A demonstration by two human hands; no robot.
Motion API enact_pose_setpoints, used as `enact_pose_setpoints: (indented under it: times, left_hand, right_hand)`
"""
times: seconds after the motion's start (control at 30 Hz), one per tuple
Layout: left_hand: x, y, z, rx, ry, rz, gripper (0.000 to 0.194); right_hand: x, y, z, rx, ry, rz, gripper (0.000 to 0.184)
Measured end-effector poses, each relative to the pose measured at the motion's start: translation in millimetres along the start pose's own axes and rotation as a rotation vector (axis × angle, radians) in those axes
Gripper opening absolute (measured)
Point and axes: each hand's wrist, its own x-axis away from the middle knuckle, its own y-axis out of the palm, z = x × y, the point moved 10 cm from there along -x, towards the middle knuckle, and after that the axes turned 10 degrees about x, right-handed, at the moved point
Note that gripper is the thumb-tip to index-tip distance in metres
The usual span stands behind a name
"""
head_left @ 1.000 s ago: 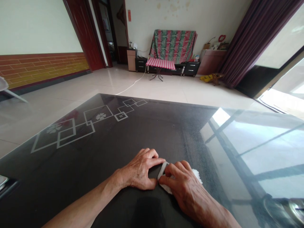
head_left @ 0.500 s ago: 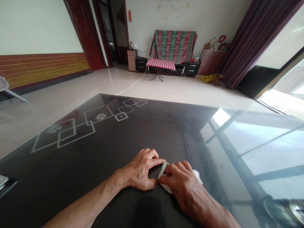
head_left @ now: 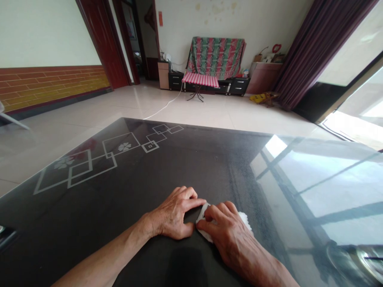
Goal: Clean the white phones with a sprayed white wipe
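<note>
A crumpled white tissue or thin cloth (head_left: 245,221) lies on the dark glossy tabletop (head_left: 179,167), mostly hidden under my right hand (head_left: 229,225). The fingers of that hand are bent and press down on it, thumb and index finger pinching its left part. Just left of it, my left hand (head_left: 176,215) rests on the table with thumb and index finger apart and the other fingers curled. Its index fingertip reaches the tissue's upper left end, and the thumb tip lies close to the lower end.
Pale square and flower patterns (head_left: 125,147) decorate the table's left side. A round shiny object (head_left: 371,259) stands at the lower right, and a dark-edged item (head_left: 6,238) at the left edge. Beyond are a small striped folding table (head_left: 201,79) and a patterned cloth cover (head_left: 216,57).
My right hand has moved slightly left with the tissue, closer to my left hand. The pale strip between the hands shows less straight now. The whole view has shifted a little.
</note>
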Motion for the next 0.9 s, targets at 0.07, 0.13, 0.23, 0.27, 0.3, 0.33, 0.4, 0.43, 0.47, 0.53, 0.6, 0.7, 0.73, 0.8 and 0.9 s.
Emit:
enact_pose_setpoints:
  times: [0.07,0.13,0.23,0.27,0.3,0.33,0.4,0.43,0.47,0.53,0.6,0.7,0.73,0.8,0.9]
  left_hand:
    - [0.3,0.5,-0.2,0.005,-0.001,-0.006,0.062]
    - [0.5,0.9,-0.4,0.005,-0.001,-0.009,0.062]
    - [0.5,0.9,-0.9,-0.004,-0.007,-0.008,0.062]
    - [0.3,0.9,-1.0,-0.003,-0.009,-0.007,0.063]
    - [0.1,0.9,-1.0,0.000,-0.010,-0.007,0.064]
    - [-0.2,0.9,-1.1,0.004,-0.013,-0.006,0.064]
    - [-0.7,0.7,-1.6,0.010,-0.021,0.000,0.066]
    - [-0.9,0.6,-2.1,0.010,-0.027,0.005,0.067]
    - [-1.1,0.4,-2.7,0.011,-0.034,0.009,0.070]
    - [-1.4,0.7,-3.3,0.009,-0.042,0.011,0.074]
    - [-1.6,0.9,-3.2,0.005,-0.043,0.010,0.074]
    - [-1.6,0.6,-3.1,0.002,-0.040,0.009,0.070]
    - [-1.6,0.4,-3.3,0.003,-0.041,0.011,0.068]
    - [-1.6,0.7,-4.3,0.004,-0.044,0.015,0.064]
    - [-1.7,0.5,-7.7,-0.008,-0.057,0.057,0.058]
  right_hand:
    - [0.2,1.6,-0.5,-0.013,-0.010,-0.023,0.022]
    - [-0.4,1.8,1.0,-0.012,-0.001,-0.025,0.022]
    - [-1.0,0.5,4.5,0.011,0.027,-0.015,0.023]
    - [-0.4,-0.1,5.6,0.014,0.035,-0.019,0.023]
    - [0.8,-1.1,6.7,0.013,0.042,-0.027,0.023]
    - [2.5,-2.8,8.0,0.006,0.048,-0.034,0.024]
    - [7.0,-7.9,10.1,-0.027,0.050,-0.048,0.024]
    - [9.5,-10.8,11.4,-0.050,0.049,-0.052,0.023]
    - [11.7,-13.9,12.9,-0.074,0.049,-0.051,0.022]
    - [15.1,-18.9,17.2,-0.116,0.059,-0.040,0.021]
    - [17.1,-20.6,21.8,-0.136,0.077,-0.028,0.022]
    - [18.6,-16.6,24.8,-0.112,0.090,-0.033,0.020]
    - [19.0,-15.0,25.0,-0.096,0.094,-0.036,0.018]
    - [20.1,-12.7,25.2,-0.074,0.104,-0.039,0.015]
    - [21.7,-10.8,26.4,-0.073,0.134,-0.045,0.013]
